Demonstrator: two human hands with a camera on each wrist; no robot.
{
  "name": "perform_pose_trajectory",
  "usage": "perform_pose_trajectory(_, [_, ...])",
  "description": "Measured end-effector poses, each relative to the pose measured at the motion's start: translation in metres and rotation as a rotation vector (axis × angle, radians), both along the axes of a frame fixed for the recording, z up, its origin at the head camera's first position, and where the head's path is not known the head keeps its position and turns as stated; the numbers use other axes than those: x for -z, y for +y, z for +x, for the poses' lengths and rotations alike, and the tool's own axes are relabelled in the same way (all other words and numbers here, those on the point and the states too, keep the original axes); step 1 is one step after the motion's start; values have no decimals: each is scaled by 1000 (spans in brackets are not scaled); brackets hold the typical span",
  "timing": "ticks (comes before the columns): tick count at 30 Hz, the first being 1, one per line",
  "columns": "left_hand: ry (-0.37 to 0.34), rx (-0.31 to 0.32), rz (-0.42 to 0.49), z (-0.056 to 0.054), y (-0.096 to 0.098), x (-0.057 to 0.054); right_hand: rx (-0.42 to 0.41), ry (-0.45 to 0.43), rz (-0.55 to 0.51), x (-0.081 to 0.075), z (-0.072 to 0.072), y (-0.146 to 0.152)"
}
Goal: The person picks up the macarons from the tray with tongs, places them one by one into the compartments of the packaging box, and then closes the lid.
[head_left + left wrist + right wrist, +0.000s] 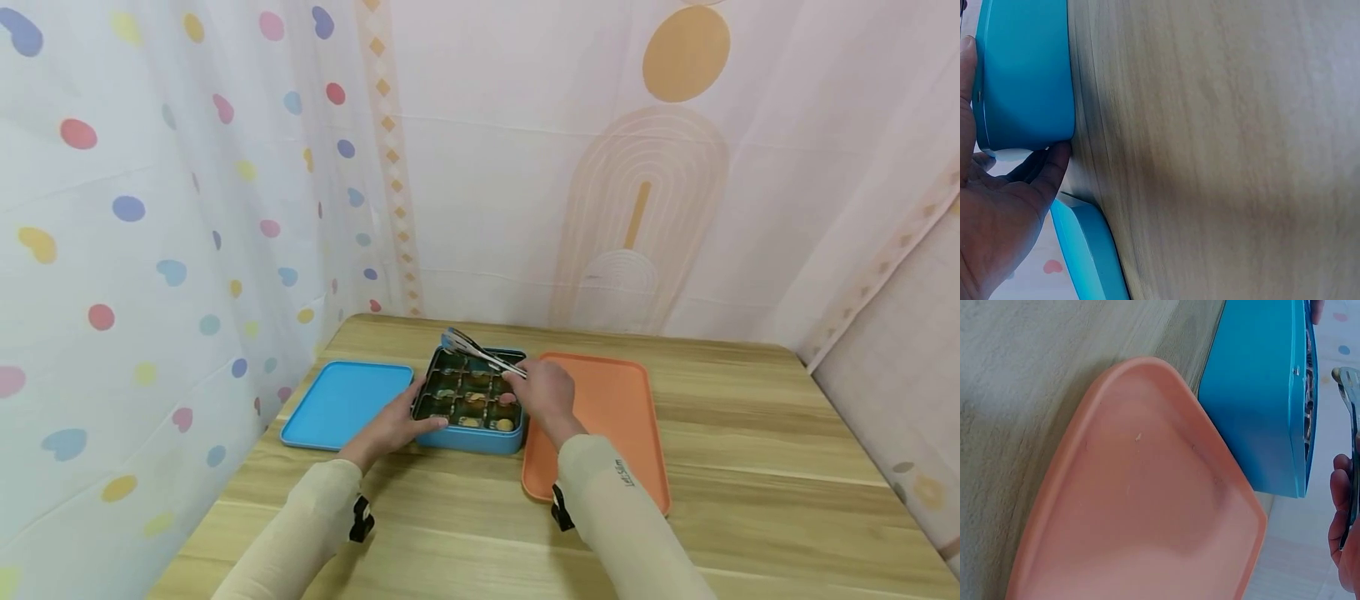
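Note:
A blue box (468, 441) with a dark, divided inside stands on the table. Small round pieces (505, 425), yellow and pink among them, lie in its compartments; their kind is hard to tell. My left hand (393, 425) grips the box's near left corner, thumb at the front rim and fingers along the left side. In my right hand (551, 396) are metal tongs (491, 358), held above the box with their tips toward its back left. A small round yellowish-brown piece (1335, 375) shows at the tongs' tips in the right wrist view.
Left of the box lies a blue lid (348, 404), face up like a shallow tray. An orange tray (611, 408) is close against the box's right side, with a few crumbs on it. The wooden table (750, 467) meets patterned curtains (480, 208) behind and at the left.

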State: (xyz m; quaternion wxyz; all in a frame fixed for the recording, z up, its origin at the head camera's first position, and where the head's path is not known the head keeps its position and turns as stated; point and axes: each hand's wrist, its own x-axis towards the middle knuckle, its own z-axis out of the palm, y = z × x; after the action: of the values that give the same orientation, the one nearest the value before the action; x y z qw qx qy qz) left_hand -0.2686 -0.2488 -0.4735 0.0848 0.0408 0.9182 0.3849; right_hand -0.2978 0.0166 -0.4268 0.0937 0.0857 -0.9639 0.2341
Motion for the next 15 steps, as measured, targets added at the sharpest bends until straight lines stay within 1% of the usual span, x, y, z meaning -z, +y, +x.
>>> perform_pose_trajectory(3, [-4, -1, -2, 1, 0, 0, -10, -10, -1, 0, 0, -3])
perform_pose_trajectory(10, [-3, 0, 10, 2, 2, -2, -12, -75, -15, 2, 0, -5])
perform_pose_trajectory(15, [4, 1, 9, 2, 1, -2, 10, -72, 0, 3, -2, -3])
